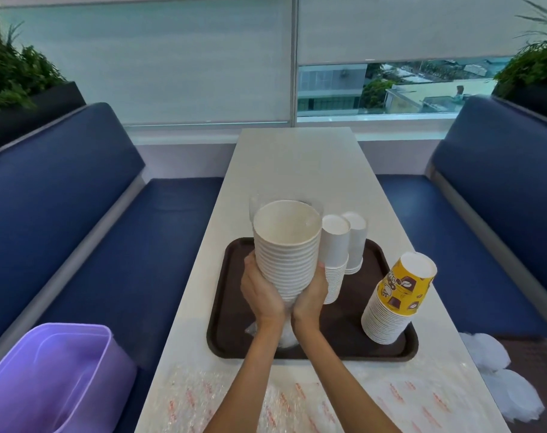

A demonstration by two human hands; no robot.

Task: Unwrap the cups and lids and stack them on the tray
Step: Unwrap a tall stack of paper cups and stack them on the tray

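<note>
- We see both hands in the centre of the frame: left hand (259, 296) and right hand (309, 295), fingers curled round the lower part of a stack of large white cups (286, 245).
- The stack is held mouth up above the left half of the brown tray (231, 307); no print on it.
- Clear plastic wrap (286, 337) hangs crumpled below the hands, and some also shows round the top rim.
- There are two stacks of small white cups (336, 245), upside down on the tray just right of the held stack; they are blank.
- The yellow printed cup stack (397, 295) is at the tray's lower right corner, tilted right, with coffee-bean graphics; we can't read the lettering.
- Bubble wrap (297, 401) lies on the white table (297, 157) at bottom centre; its orange print is too blurred to read.
- A purple bin (56, 379) sits at lower left.
</note>
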